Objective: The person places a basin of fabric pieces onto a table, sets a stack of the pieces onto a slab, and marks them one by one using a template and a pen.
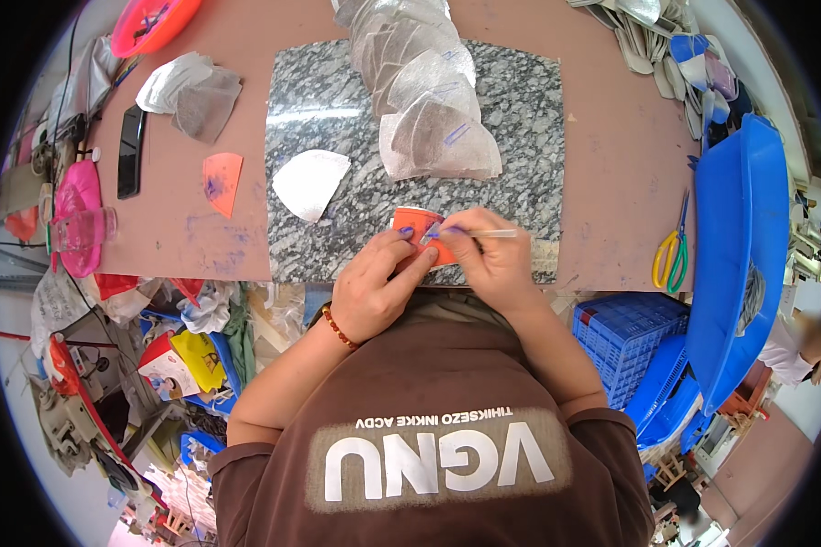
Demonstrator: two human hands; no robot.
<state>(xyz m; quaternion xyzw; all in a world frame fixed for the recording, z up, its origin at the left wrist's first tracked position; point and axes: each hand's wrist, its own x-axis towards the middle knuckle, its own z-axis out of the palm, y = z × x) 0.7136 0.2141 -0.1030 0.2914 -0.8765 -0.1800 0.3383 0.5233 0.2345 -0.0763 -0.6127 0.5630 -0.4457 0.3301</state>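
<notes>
Near the front edge of the granite slab (pixel 529 137) lies an orange template (pixel 417 217), with a sliver of pale material showing at its upper left edge. My left hand (pixel 374 273) grips and presses it, fingertips and thumb on its face. A slim pale pen (pixel 497 233) is pinched in my right hand (pixel 493 264), its tip down at the template. Beyond my left fingers rests a white fan-shaped piece (pixel 311 184). Overlapping silvery fan-shaped pieces (pixel 442 141) run up the slab in a long row, several with small purple marks.
Left on the brown table are a second orange template (pixel 221 182), a black phone (pixel 130 150), a silvery stack (pixel 192 96) and a red bowl (pixel 155 23). Scissors (pixel 672 255) with yellow and green handles lie right, beside a large blue tub (pixel 743 246). A blue crate (pixel 625 337) stands below.
</notes>
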